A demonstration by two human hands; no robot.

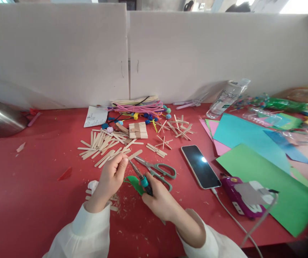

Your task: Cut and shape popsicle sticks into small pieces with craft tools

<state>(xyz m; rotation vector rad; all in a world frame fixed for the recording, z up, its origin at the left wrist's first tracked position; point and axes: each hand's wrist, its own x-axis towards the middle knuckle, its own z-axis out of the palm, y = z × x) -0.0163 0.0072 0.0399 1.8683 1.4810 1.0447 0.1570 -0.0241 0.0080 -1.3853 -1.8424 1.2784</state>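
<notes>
My left hand (pixel 115 170) is closed, its thumb and finger pinching a wooden craft stick (pixel 135 154) that points to the right. My right hand (pixel 156 197) is wrapped round a slim file-like tool (pixel 144 181) with a black and teal handle. Its narrow metal blade reaches up to the left fingertips, by the held stick; whether blade and stick touch I cannot tell. Just beyond the tool lie grey-handled scissors (pixel 164 171), partly behind the right hand. A green piece (pixel 133 183) rests under the tool. Wood shavings are scattered below, and several sticks show beside my left wrist.
Loose craft sticks (pixel 100 145), a bundled stack (pixel 138 130), pipe cleaners (pixel 137 107) and crossed-stick shapes (pixel 179 129) lie ahead. Rightward are a phone (pixel 200 166) on a cable, a purple device (pixel 237 197), coloured paper (pixel 256 179) and a clear bottle (pixel 225 100). White panels (pixel 54 53) stand behind.
</notes>
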